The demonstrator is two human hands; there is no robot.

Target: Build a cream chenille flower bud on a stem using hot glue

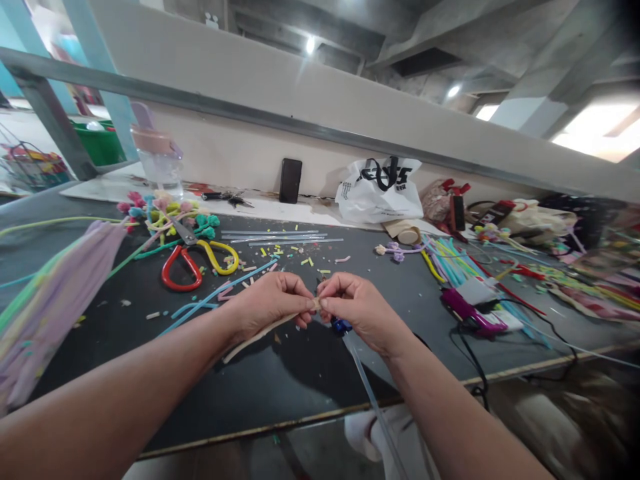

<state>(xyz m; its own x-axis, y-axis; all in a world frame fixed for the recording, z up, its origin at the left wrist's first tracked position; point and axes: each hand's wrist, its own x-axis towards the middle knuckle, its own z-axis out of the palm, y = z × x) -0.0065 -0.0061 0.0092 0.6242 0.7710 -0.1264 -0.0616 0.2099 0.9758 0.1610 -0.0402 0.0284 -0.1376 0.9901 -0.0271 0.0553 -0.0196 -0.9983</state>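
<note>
My left hand (280,303) and my right hand (353,303) meet above the dark table, fingertips pinched together. Between them is the end of a cream pipe cleaner (265,331), whose free length trails down under my left hand toward the lower left. The bent tip at the fingers is small and partly hidden. Just below my right hand lies a blue tool (341,325), mostly covered, with a long clear glue stick (367,380) running past the table's front edge. Scissors (193,257) with one red and one yellow handle rest to the left of my hands.
Clear glue sticks (280,237) and cut scraps lie behind my hands. Pastel pipe cleaners (75,293) and a water bottle (157,153) are at left. A phone (291,180) leans on the back wall beside a white bag (380,193). A magenta glue gun (473,313) with cords is at right.
</note>
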